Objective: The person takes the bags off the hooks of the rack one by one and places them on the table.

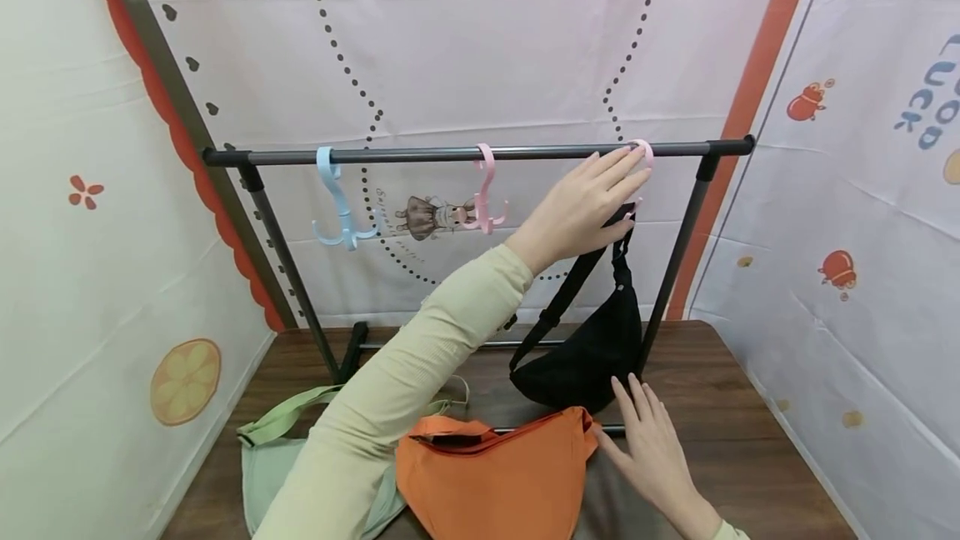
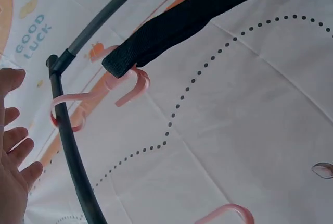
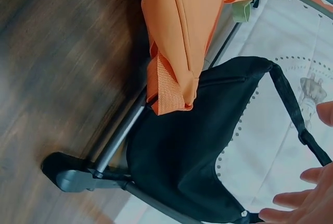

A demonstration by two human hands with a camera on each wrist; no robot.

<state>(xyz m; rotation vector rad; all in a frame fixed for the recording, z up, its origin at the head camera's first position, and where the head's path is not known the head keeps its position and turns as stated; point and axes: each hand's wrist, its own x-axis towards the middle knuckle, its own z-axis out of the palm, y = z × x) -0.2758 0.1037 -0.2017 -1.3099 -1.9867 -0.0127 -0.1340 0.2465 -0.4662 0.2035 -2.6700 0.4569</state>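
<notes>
A black crossbody bag [image 1: 592, 348] hangs by its strap [image 2: 171, 31] from the right pink hook [image 2: 112, 83] on the rack's top bar. My left hand [image 1: 592, 207] is raised in front of this hook with fingers extended, and in the left wrist view its fingers [image 2: 18, 146] are apart from the hook and strap. Lower down, my right hand [image 1: 652, 448] spreads its fingers below the black bag, beside the right end of an orange bag [image 1: 495, 473]. Neither hand grips anything. In the right wrist view, the black bag [image 3: 182, 140] is partly behind the orange one.
A black rack [image 1: 420, 155] stands on the wooden table [image 1: 750, 457]. A blue hook [image 1: 342, 202] and another pink hook [image 1: 485, 190] hang from its bar. Left of the orange bag lies a light green bag [image 1: 266, 465], partly behind my left sleeve. Printed cloth [image 1: 480, 48] surrounds the table.
</notes>
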